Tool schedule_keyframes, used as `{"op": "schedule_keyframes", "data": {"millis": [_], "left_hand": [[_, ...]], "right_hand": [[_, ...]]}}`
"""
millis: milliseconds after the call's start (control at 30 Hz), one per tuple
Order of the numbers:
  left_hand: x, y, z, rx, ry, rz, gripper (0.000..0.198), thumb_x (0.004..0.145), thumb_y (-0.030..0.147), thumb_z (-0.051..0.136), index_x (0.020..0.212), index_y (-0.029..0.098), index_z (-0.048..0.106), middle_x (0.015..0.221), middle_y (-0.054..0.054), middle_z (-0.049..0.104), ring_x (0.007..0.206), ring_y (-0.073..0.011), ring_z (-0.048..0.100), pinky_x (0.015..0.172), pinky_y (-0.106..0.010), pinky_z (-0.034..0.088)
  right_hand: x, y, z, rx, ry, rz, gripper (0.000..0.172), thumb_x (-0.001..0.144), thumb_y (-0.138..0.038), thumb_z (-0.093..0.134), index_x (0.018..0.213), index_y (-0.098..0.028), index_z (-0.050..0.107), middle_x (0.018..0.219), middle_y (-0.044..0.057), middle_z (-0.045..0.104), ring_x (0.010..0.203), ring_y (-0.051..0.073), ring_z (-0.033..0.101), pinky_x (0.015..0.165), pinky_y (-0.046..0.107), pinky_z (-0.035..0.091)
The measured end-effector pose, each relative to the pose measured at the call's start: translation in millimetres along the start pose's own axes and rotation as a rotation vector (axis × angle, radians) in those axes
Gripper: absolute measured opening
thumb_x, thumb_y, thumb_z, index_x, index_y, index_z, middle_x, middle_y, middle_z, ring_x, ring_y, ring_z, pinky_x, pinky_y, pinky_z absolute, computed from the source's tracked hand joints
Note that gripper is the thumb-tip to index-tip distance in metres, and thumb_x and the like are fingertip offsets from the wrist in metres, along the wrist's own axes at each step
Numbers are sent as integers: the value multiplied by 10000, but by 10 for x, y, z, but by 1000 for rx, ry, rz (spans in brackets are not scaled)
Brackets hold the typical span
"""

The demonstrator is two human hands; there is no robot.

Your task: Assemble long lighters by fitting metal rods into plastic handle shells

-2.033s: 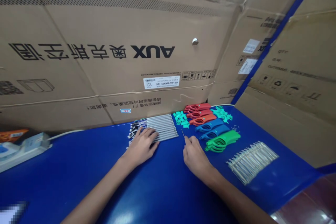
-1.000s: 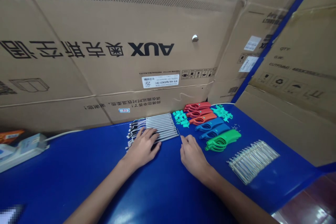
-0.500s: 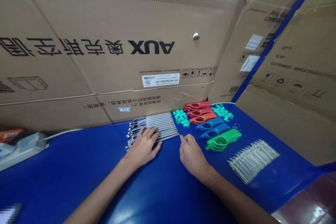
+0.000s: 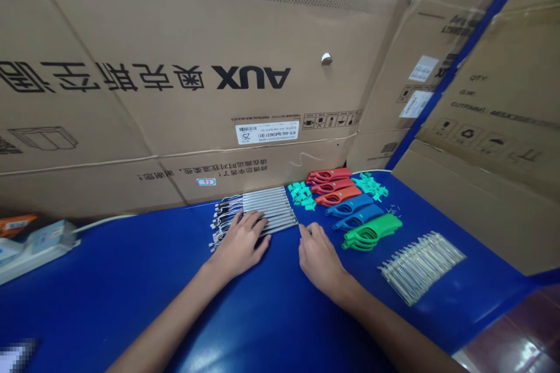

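A row of slim silver metal tubes [image 4: 268, 201] lies side by side against the cardboard, with thin white and dark wires [image 4: 221, 218] at their left ends. My left hand [image 4: 242, 239] rests over the near tubes and wires, fingers spread and lying flat. At the tubes' right ends, my right hand [image 4: 320, 256] is closed in a pinch, its index fingertip by the nearest tube's end. Something thin and dark shows at that fingertip, too small to name. Just right of the tubes are small turquoise plastic pieces [image 4: 301, 195].
Red, blue and green lighter-shaped plastic shells [image 4: 371, 230] lie right of my right hand. Behind them is another turquoise pile [image 4: 371, 186]. Slim pale rods [image 4: 422, 268] lie in a row further right. Cardboard [image 4: 175, 111] walls the blue table [image 4: 262, 315]; a power strip [image 4: 39, 250] sits left.
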State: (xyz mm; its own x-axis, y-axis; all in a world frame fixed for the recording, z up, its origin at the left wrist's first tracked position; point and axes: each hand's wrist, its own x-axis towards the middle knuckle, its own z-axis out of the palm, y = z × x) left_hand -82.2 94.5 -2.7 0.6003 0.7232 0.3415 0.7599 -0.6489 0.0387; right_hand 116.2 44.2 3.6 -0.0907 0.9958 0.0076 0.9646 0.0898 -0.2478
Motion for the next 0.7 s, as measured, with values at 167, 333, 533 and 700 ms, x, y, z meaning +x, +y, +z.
{"op": "schedule_keyframes", "data": {"millis": [167,333,533,700], "left_hand": [[6,-17,9,-8,12,2,300,950,286,413,1139,144,598,1219,-134,606,1163,-291,537,1053,-532,343],[6,-17,12,-10,9,8,294,951,279,417,1132,131,595,1212,-135,609,1159,-287,537,1055,-533,340],[12,-22,27,-16,29,15,292,946,268,427,1127,119,601,1202,-132,616,1147,-287,544,1044,-514,367],[15,-20,29,-19,42,15,329,938,266,439,1164,83,594,1196,-158,615,1137,-304,547,1025,-494,403]], "right_hand": [[31,9,-13,-12,-3,20,435,916,-64,372,1333,-17,487,1098,171,535,1042,256,480,947,335,394],[88,-3,0,-22,8,-10,421,919,-63,376,1318,-32,504,1095,165,538,1034,245,482,947,325,391],[141,-12,49,-32,36,-43,418,914,-66,390,1315,-22,502,1086,168,542,1018,249,488,931,341,406],[142,6,94,-29,75,-62,407,901,-56,405,1289,-26,522,1065,167,544,989,249,494,908,354,423]]}}
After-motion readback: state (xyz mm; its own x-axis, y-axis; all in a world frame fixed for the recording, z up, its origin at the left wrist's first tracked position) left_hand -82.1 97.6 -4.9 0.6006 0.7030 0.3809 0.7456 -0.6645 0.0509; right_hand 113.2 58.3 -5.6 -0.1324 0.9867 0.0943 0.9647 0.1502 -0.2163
